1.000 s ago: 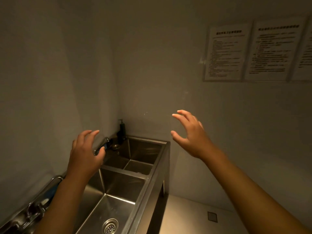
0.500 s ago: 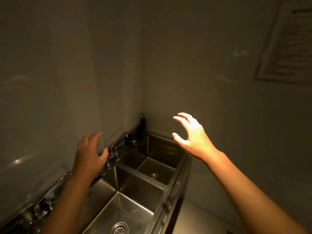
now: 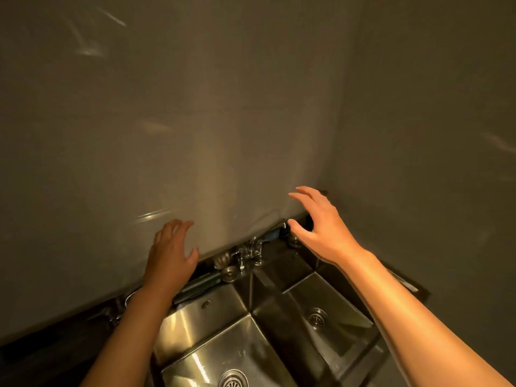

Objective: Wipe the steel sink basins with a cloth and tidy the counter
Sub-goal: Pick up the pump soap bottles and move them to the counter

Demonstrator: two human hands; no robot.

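A steel double sink fills the lower middle of the head view, with a near basin [image 3: 212, 350] and a far basin [image 3: 326, 300], each with a round drain. My left hand [image 3: 170, 255] hovers with fingers spread above the back ledge, left of the faucet [image 3: 251, 251]. My right hand [image 3: 318, 230] hangs open above the far basin's back corner, holding nothing. A blue thing [image 3: 272, 234], perhaps a cloth, lies on the ledge behind the faucet, partly hidden. No cloth is in either hand.
Plain grey walls meet in a corner behind the sink. A second tap's handles [image 3: 114, 317] sit at the ledge's left, beside my left forearm. Round steel fittings [image 3: 227, 270] stand on the ledge near the faucet. The sink's right rim [image 3: 402, 280] runs along the right wall.
The view has swung left and down toward the sink, so the wall notices have left the frame. Both hands have stayed raised and spread, now closer to the back ledge.
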